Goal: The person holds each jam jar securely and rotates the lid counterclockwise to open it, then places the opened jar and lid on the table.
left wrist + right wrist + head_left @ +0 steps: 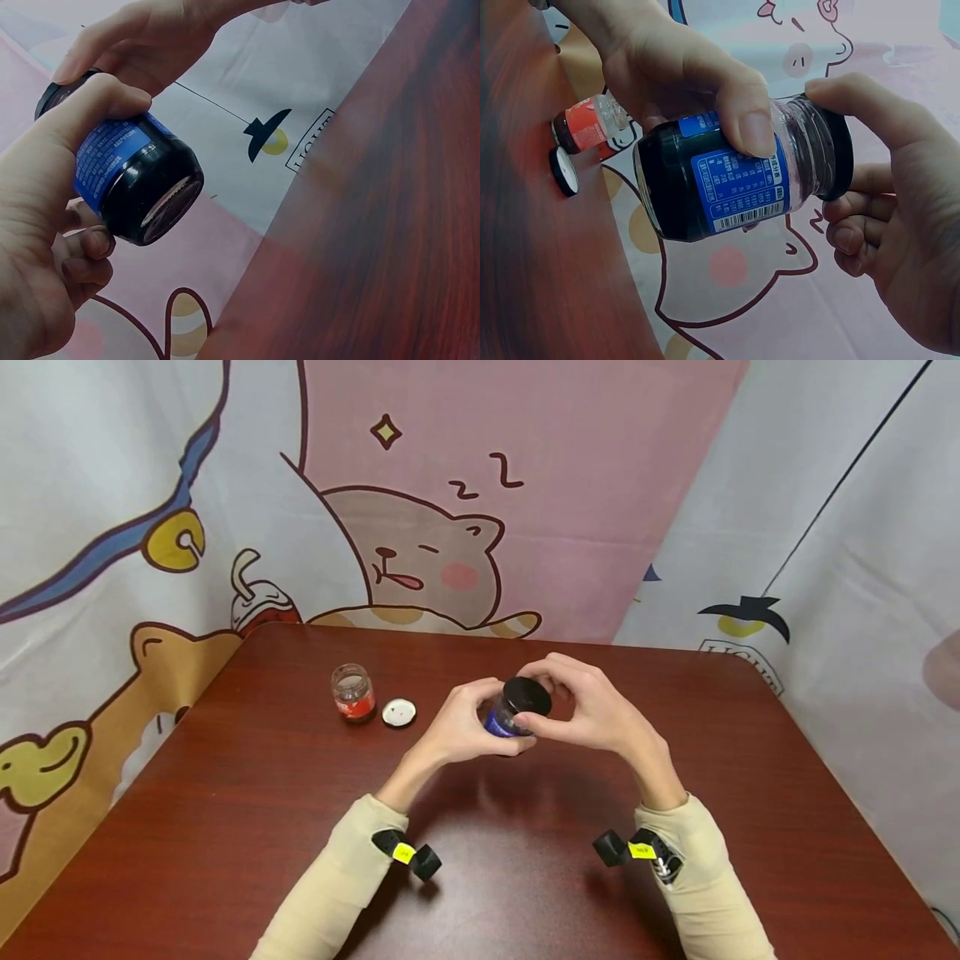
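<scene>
A glass jar (720,176) with a blue printed label and dark contents is held up above the table. My left hand (465,727) grips it round the body, thumb across the label in the right wrist view. On the jar's mouth sits a black lid (528,695). My right hand (592,702) holds this lid by its rim between thumb and fingers. Tilted, the jar shows its base toward the left wrist camera.
On the reddish-brown table (480,877), an uncovered glass jar (352,695) with a red label stands at the back left. Beside it a lid (399,712) lies with its white inside up. A cartoon-printed cloth (585,485) hangs behind the table.
</scene>
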Tool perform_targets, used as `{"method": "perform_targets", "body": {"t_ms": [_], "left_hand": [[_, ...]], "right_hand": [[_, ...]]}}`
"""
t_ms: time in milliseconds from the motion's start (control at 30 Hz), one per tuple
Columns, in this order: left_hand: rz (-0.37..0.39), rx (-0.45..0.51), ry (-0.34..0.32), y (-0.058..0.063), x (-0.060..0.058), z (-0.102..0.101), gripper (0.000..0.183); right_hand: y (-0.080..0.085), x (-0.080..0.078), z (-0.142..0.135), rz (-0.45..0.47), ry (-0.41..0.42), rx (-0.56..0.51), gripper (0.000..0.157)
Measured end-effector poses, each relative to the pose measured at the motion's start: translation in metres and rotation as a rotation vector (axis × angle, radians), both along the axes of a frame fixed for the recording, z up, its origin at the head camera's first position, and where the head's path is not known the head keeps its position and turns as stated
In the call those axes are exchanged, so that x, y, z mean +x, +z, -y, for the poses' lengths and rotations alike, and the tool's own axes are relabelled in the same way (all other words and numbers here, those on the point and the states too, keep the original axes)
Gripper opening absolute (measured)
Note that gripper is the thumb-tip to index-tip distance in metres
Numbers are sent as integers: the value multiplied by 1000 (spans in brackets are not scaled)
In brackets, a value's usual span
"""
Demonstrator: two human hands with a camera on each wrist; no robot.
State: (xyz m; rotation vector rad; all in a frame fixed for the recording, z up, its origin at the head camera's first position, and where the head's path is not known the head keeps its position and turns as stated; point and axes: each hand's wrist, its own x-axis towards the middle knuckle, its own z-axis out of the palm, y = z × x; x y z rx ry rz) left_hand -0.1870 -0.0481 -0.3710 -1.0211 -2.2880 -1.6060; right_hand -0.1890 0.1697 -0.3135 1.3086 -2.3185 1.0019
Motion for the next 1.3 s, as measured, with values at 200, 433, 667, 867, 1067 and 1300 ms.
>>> {"method": "perform_targets", "body": {"t_ms": [200,433,667,867,1067,1300], "left_hand": [[8,1,-23,1,0,2,40],[12,16,-13,0,0,3,42],[46,39,15,-1,1,5,41],[73,47,37,0,1,7,43],[72,44,77,1,-1,9,44],[60,62,146,-1,-2,12,45]], "right_hand": [[1,0,1,1,7,-11,39],[2,0,1,-5,-18,-33,37],[0,1,0,29,-48,-56,30],[-1,1,-2,39,-65,-71,26],[-3,-1,-3,52,-92,-82,24],[-7,-4,-4,80,-99,-126,28]]}}
